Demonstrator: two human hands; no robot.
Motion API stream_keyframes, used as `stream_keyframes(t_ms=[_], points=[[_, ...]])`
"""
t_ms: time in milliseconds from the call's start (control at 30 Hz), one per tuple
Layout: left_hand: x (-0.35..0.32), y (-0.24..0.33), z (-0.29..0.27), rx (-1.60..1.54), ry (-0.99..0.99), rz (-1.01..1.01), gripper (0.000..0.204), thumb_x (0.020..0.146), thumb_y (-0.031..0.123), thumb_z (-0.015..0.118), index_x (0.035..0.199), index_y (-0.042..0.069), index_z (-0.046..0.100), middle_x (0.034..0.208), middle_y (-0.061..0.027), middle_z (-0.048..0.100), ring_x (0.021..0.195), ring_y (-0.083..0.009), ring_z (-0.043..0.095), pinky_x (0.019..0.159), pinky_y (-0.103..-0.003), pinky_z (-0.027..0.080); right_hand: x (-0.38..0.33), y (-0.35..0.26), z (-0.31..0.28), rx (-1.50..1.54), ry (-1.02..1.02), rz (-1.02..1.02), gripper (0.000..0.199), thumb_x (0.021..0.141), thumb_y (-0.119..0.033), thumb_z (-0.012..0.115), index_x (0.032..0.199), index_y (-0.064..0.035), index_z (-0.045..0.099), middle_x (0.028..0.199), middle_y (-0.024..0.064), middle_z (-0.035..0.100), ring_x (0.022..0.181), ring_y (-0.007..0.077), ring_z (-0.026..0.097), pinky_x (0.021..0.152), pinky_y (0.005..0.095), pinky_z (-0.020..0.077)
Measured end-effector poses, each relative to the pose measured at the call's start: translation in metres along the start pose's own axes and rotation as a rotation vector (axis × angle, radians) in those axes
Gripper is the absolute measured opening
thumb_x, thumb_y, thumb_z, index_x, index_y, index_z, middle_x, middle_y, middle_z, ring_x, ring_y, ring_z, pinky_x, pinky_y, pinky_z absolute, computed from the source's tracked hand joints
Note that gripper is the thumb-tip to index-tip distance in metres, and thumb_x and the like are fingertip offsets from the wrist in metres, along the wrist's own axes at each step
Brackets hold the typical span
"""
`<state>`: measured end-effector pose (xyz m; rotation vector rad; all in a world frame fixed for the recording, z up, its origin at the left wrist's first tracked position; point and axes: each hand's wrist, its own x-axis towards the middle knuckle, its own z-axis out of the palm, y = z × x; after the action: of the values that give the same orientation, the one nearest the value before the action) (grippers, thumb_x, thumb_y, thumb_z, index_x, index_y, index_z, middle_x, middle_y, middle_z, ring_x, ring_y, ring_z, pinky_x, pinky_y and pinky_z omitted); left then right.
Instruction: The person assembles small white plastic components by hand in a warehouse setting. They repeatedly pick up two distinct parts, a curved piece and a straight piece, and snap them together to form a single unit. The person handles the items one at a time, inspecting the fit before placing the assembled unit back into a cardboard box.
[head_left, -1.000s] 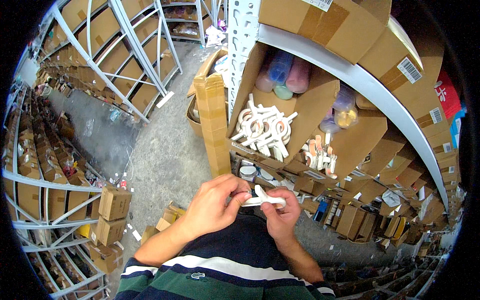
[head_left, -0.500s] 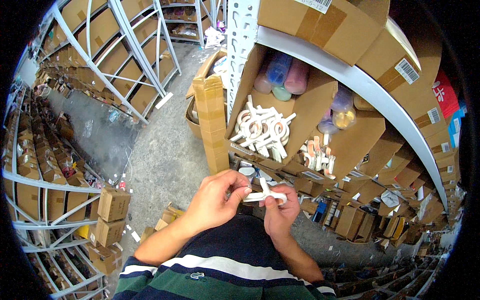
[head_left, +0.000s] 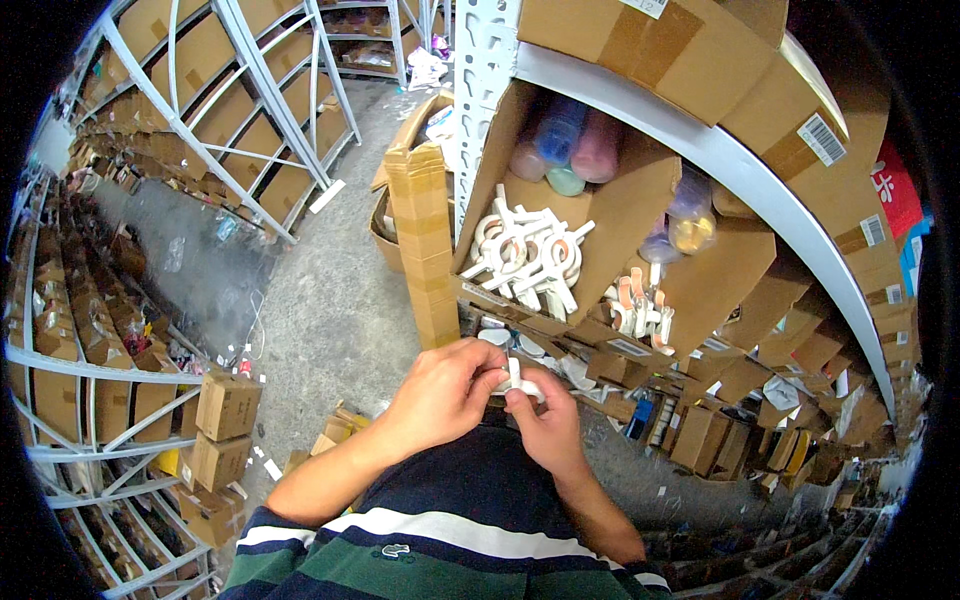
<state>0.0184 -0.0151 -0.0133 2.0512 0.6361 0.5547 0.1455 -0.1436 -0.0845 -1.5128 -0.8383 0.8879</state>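
In front of my waist, both hands meet around one white plastic spring clip (head_left: 515, 376). My left hand (head_left: 447, 392) pinches it between thumb and fingertips, bent over its left end. From the other side my right hand (head_left: 548, 420) grips it, thumb on top and fingers curled behind. Much of the clip is hidden by the fingers; one short arm sticks up between them. Just beyond, a cardboard box (head_left: 625, 180) on the shelf holds a heap of similar white clips (head_left: 525, 250) with round, brown-lined jaws. Rolled blue, pink and green bundles (head_left: 562, 135) lie behind that heap.
Another box to the right holds white clips with orange-brown linings (head_left: 640, 308). A perforated metal post (head_left: 487, 60) and a tall taped cardboard piece (head_left: 420, 235) stand left of the boxes. Stacked cartons (head_left: 228, 407) and racks (head_left: 110, 378) line the left side.
Both hands have drawn closer together, the right one shifting left with the clip. The clip has turned and more of it is covered by fingers.
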Motion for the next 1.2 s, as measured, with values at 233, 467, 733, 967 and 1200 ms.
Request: stream_keyframes(t_ms=[233,467,733,967,1200], points=[[-0.012,-0.014,0.014,0.043,-0.126,-0.031,0.011,0.082,0.01,0.065,0.088,0.001,0.063,0.077,-0.0191,0.063,0.073,-0.0369,0.063,0.065,-0.042,0.05,-0.004,-0.001,-0.001,-0.168,-0.097,0.007,0.021,0.094,-0.016,0.057,0.109,-0.0007,0.059,0.093,0.0135,0.065,0.087,0.0242,0.066,0.075,0.0335,0.0507],[-0.014,-0.03,0.02,0.026,-0.176,-0.047,0.012,0.082,0.011,0.064,0.088,0.001,0.062,0.08,-0.0189,0.064,0.077,-0.0389,0.063,0.068,-0.044,0.05,-0.006,0.017,0.002,-0.215,-0.175,0.03,0.021,0.097,-0.021,0.05,0.106,-0.0017,0.054,0.082,0.0135,0.065,0.077,0.0258,0.068,0.066,0.0362,0.0516],[-0.008,-0.041,0.017,0.057,-0.299,-0.023,0.012,0.082,0.012,0.062,0.087,0.001,0.06,0.083,-0.0186,0.064,0.081,-0.0397,0.061,0.071,-0.047,0.048,-0.01,0.028,0.007,-0.192,-0.195,0.112,0.023,0.099,-0.023,0.047,0.104,-0.0016,0.053,0.076,0.0121,0.063,0.066,0.0216,0.065,0.059,0.0354,0.0497],[-0.004,-0.051,0.02,0.033,-0.402,-0.044,0.012,0.083,0.013,0.061,0.086,0.001,0.061,0.081,-0.0195,0.063,0.08,-0.0398,0.062,0.07,-0.047,0.048,-0.016,0.029,0.014,-0.044,-0.112,0.138,0.023,0.1,-0.023,0.046,0.105,-0.0023,0.053,0.075,0.0065,0.062,0.064,0.0145,0.059,0.059,0.0305,0.0478],[-0.003,-0.062,0.025,0.027,-0.451,-0.058,0.016,0.085,0.018,0.063,0.086,0.002,0.062,0.079,-0.0187,0.064,0.077,-0.0381,0.063,0.069,-0.046,0.048,-0.016,0.047,0.013,0.202,-0.14,0.279,0.022,0.1,-0.023,0.046,0.105,-0.0034,0.054,0.076,0.0032,0.061,0.064,0.0101,0.057,0.057,0.0248,0.0454]])
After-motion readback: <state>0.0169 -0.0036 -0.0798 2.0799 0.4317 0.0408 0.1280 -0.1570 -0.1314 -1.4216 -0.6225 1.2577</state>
